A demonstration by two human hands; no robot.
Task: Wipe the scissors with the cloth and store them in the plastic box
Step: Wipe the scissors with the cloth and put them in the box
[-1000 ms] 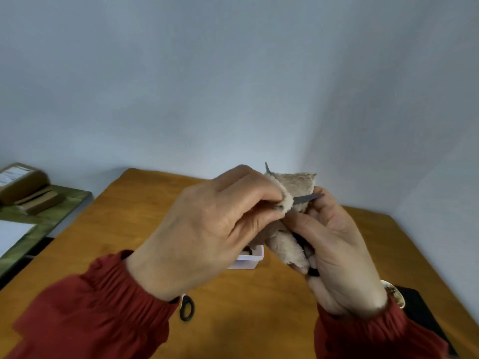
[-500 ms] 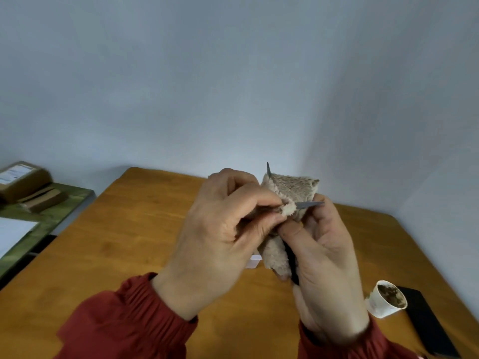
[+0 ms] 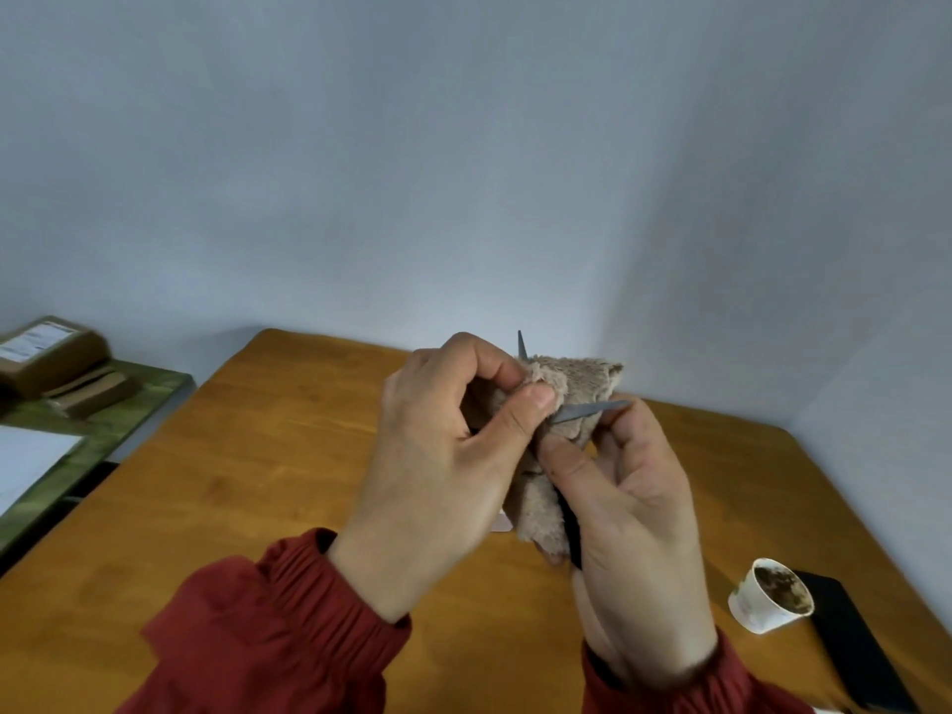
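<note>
Over the middle of the tabletop (image 3: 257, 481) the cloth (image 3: 577, 378) sits between our left grip (image 3: 443, 456) and our right grip (image 3: 633, 512), wrapped around the scissors (image 3: 587, 410). A sliver of the plastic box (image 3: 500, 524) lies beneath them. At right, a cup (image 3: 770, 602) stands just beside a flat slab (image 3: 855, 657). Left of the tabletop, a side table (image 3: 103, 430) carries 1 parcel (image 3: 46, 353) behind 1 sheet (image 3: 26, 461).

My left hand (image 3: 438, 456) and the cloth (image 3: 572, 383) cover most of the scissors (image 3: 587, 410). Only two blade tips and a dark strip under my right hand (image 3: 633, 517) show. The plastic box (image 3: 502, 523) is just a white corner behind my left hand. The parcel (image 3: 46, 353) label is too blurred to read.
</note>
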